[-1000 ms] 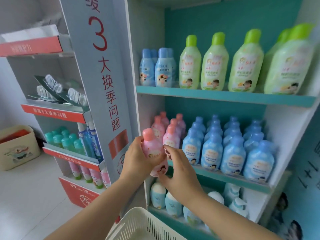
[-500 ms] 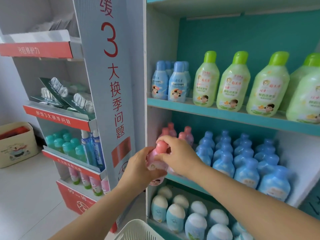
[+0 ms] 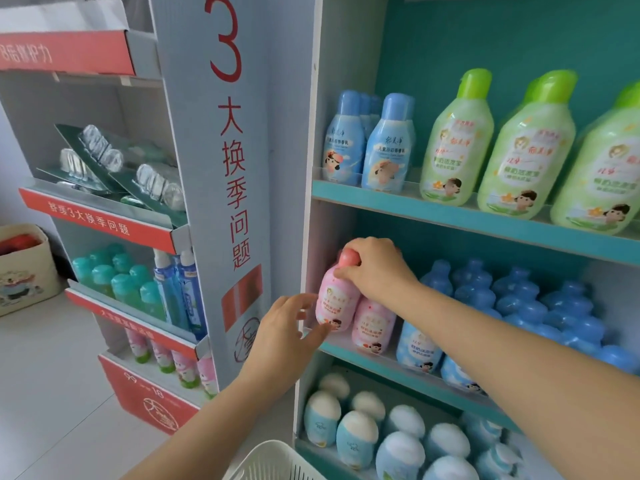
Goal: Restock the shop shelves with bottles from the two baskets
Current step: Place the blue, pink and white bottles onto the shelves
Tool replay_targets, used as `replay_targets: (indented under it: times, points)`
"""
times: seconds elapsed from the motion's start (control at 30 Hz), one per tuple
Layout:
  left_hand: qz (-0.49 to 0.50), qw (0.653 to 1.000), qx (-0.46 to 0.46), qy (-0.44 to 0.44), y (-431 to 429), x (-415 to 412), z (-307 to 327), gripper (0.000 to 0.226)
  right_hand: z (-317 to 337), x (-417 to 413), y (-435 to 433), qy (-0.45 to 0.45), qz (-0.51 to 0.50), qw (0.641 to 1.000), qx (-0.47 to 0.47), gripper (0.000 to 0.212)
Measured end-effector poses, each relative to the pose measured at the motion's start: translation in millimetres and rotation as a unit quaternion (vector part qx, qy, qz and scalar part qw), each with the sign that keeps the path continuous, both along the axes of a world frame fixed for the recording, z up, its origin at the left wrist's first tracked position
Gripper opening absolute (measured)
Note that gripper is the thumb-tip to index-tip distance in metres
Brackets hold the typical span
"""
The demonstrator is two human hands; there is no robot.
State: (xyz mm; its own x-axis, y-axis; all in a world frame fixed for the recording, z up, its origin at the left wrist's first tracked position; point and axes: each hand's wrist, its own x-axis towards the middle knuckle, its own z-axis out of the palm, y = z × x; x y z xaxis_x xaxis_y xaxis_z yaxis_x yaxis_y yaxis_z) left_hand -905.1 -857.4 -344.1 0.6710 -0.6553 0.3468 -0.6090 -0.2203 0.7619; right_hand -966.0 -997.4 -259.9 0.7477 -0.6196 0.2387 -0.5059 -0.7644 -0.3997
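Note:
A pink bottle [image 3: 335,299] stands at the left end of the teal middle shelf [image 3: 408,374], beside another pink bottle [image 3: 373,327]. My right hand [image 3: 375,268] grips its pink cap from above. Just to the left of the bottle's lower part, my left hand [image 3: 285,327] is held with fingers spread, its fingertips near the bottle. A white basket [image 3: 273,460] shows its rim at the bottom edge.
Blue bottles [image 3: 519,299] fill the rest of the middle shelf. Green bottles [image 3: 519,147] and small blue bottles [image 3: 367,143] stand on the shelf above, white-capped bottles [image 3: 360,434] below. A red-and-grey display rack [image 3: 138,237] stands left, with a fabric bin [image 3: 24,268] on the floor.
The pink bottle went from both hands onto the middle shelf's left end. My left hand let go and drew back; my right hand moved onto the cap.

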Motion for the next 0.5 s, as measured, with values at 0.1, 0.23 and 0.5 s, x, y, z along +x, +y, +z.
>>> replay_targets:
  times: [0.1,0.23,0.5]
  points:
    - [0.002,1.000,0.004,-0.003,-3.9,2.0,-8.1,0.043,-1.4,6.9,1.0,0.036,0.010,0.999,-0.015,0.019]
    - [0.000,1.000,0.007,-0.004,-6.4,3.5,-13.9,0.039,-7.5,17.3,0.4,0.098,0.013,0.995,-0.032,0.027]
    - [0.007,1.000,0.016,0.003,0.1,-2.7,-17.1,0.032,-12.6,10.3,-2.6,0.080,0.047,0.994,-0.055,0.024]
